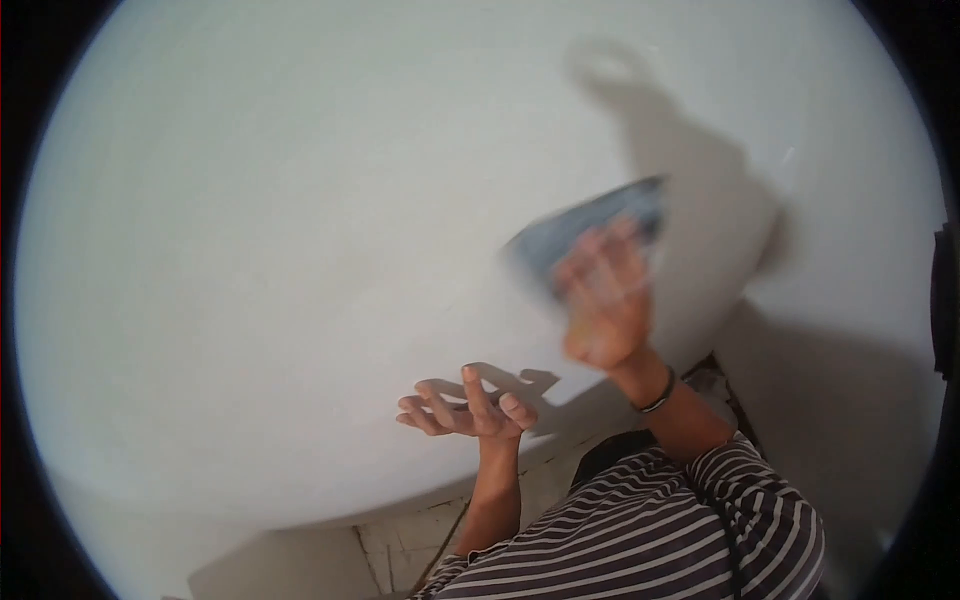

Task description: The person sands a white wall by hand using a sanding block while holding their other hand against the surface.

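My right hand (608, 300) is closed around a wide putty knife (590, 232). Its flared grey-blue blade overlaps the white wall (300, 220) in this view; both hand and tool are smeared by motion, and the handle is hidden in my grip. Lower and to the left, my left hand (470, 412) holds nothing, with its fingers spread and curled slightly upward in front of the wall.
A second white wall (860, 270) meets this one at a corner on the right. Light floor tiles (410, 540) show below the wall's bottom edge. A dark object (943, 300) stands at the far right edge. Shadows of my arms fall on the wall.
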`<act>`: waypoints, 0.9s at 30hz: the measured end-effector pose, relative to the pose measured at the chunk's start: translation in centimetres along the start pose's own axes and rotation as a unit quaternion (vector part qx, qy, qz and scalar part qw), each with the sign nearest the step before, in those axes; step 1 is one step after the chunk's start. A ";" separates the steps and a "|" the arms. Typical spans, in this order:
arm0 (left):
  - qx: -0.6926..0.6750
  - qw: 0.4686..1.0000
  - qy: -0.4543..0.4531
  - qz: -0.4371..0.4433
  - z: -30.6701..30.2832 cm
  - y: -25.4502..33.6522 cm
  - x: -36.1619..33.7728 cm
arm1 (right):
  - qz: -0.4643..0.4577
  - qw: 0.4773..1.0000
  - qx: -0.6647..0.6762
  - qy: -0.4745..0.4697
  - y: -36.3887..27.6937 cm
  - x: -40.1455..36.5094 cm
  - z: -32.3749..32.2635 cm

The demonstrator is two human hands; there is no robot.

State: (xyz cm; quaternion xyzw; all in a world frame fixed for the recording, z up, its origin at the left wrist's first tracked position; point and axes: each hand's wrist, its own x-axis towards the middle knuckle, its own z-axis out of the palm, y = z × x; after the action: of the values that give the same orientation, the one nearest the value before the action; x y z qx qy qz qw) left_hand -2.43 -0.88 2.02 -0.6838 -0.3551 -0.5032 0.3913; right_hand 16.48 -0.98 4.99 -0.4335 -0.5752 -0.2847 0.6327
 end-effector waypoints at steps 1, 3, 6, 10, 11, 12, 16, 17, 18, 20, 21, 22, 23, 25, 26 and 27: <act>-0.007 1.000 0.015 0.002 0.2 0.0 0.2 | 0.008 0.995 -0.016 0.095 1.1 1.5 -0.2; 0.000 1.000 0.012 -0.004 0.2 -0.1 0.1 | 0.018 0.990 -0.084 0.110 2.2 2.1 -0.3; 0.001 1.000 0.012 -0.005 0.1 0.0 0.1 | 0.008 0.998 0.021 0.064 -1.4 -1.0 1.4; 0.003 0.999 0.022 -0.026 0.6 -0.1 -0.6 | -0.079 0.996 -0.027 0.000 -2.4 -3.0 1.6; -0.002 1.000 0.015 -0.016 0.5 -0.1 -0.4 | -0.047 0.999 -0.026 0.009 -1.0 -2.0 1.2; -0.001 1.000 0.009 -0.008 0.3 0.0 0.0 | -0.015 0.999 -0.024 0.019 0.4 -0.9 0.6; 0.010 1.000 0.004 -0.004 0.2 -0.2 0.0 | 0.078 0.987 -0.079 0.117 1.9 2.9 -0.4; 0.013 1.000 0.005 -0.009 0.1 -0.2 0.0 | 0.055 0.992 -0.030 0.111 1.2 2.0 0.3; 0.010 1.000 0.006 -0.011 0.0 0.0 0.2 | 0.033 0.994 0.013 0.107 0.0 0.3 1.3; -0.005 1.000 0.014 -0.012 0.4 0.5 0.3 | 0.008 0.997 0.062 0.049 -2.6 -2.6 2.3; -0.012 1.000 0.021 -0.012 0.5 0.5 0.3 | -0.019 0.997 0.068 0.023 -3.2 -3.1 2.2; -0.014 0.999 0.028 -0.011 0.5 0.4 0.3 | -0.073 0.996 0.041 0.003 -2.7 -2.7 1.6; -0.007 1.000 0.027 -0.001 0.5 0.3 0.3 | -0.013 0.993 0.116 -0.003 -2.1 -2.7 1.7; -0.003 1.000 0.017 0.002 0.3 0.3 0.5 | 0.049 0.990 0.126 0.045 -0.6 -1.0 1.0; 0.003 1.000 0.013 0.002 0.1 0.2 0.5 | 0.058 0.993 0.058 0.087 0.4 0.7 0.3; 0.005 1.000 0.003 0.001 0.0 -0.1 0.3 | 0.073 0.989 -0.008 0.129 1.3 2.5 -0.4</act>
State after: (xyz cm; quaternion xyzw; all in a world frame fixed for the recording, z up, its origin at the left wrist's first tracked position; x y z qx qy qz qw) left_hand -2.41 -0.83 2.32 -0.6806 -0.3560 -0.5028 0.3965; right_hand 18.29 -0.40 7.14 -0.4388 -0.4537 -0.2955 0.7171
